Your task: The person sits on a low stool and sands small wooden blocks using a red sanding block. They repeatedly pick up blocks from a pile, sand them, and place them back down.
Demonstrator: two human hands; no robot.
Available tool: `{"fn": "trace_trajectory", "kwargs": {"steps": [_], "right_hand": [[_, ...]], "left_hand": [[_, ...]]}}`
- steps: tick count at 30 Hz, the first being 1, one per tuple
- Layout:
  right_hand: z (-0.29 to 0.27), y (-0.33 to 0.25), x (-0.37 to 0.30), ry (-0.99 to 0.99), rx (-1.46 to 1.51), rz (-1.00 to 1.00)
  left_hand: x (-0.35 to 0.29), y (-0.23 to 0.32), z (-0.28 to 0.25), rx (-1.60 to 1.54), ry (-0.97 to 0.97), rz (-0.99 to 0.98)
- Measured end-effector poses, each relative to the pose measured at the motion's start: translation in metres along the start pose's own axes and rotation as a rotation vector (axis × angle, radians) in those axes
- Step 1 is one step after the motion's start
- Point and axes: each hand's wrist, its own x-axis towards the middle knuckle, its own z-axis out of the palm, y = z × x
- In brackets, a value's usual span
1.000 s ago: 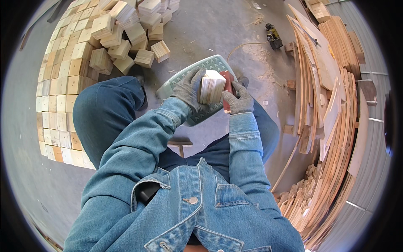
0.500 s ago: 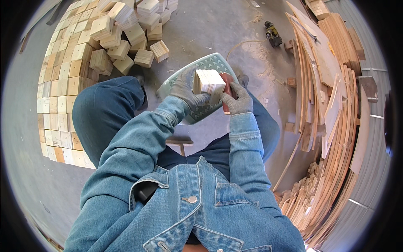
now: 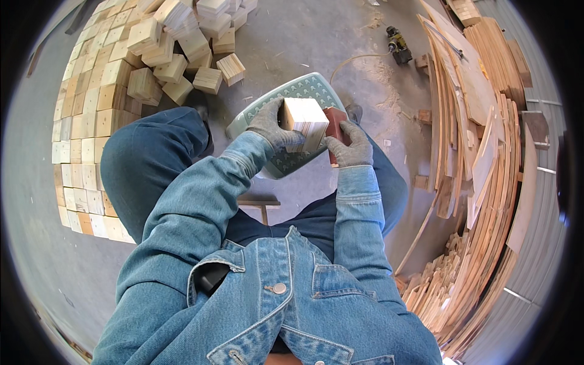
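A pale wooden block [image 3: 306, 118] with layered grain is gripped in my grey-gloved left hand [image 3: 267, 126], thumb on its near side and fingers round its left. My right hand [image 3: 351, 146], also gloved, closes on a reddish-brown sanding block [image 3: 334, 126]. That sanding block stands against or close to the wooden block's right side; whether they touch is hard to tell. Both are held above a pale green plastic stool [image 3: 292, 164] with a patterned top, standing between my knees.
Rows of wooden blocks [image 3: 85, 152] cover the floor at left, with loose blocks [image 3: 173, 67] heaped at the far left. A yellow-black power drill [image 3: 398, 47] lies on the floor, far right. Wood boards [image 3: 480, 152] and thin offcuts [image 3: 438, 274] are stacked along the right.
My right hand and the sanding block have shifted slightly right. The wooden block has turned a little in my left hand, showing more of its near side.
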Motion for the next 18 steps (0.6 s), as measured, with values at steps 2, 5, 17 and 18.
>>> {"fn": "trace_trajectory", "kwargs": {"steps": [2, 5, 17, 18], "right_hand": [[0.001, 0.003, 0.0, 0.018, -0.015, -0.03], [0.0, -0.006, 0.0, -0.02, -0.063, -0.037], [0.0, -0.012, -0.001, -0.021, -0.062, -0.003], [0.0, -0.012, -0.002, -0.02, -0.074, 0.003]], "left_hand": [[-0.003, 0.002, 0.003, 0.011, 0.046, 0.047], [-0.005, 0.001, 0.005, 0.087, 0.163, 0.166], [-0.009, -0.012, 0.007, 0.382, 0.068, 0.11], [-0.01, -0.012, 0.006, 0.387, 0.049, 0.091]]}}
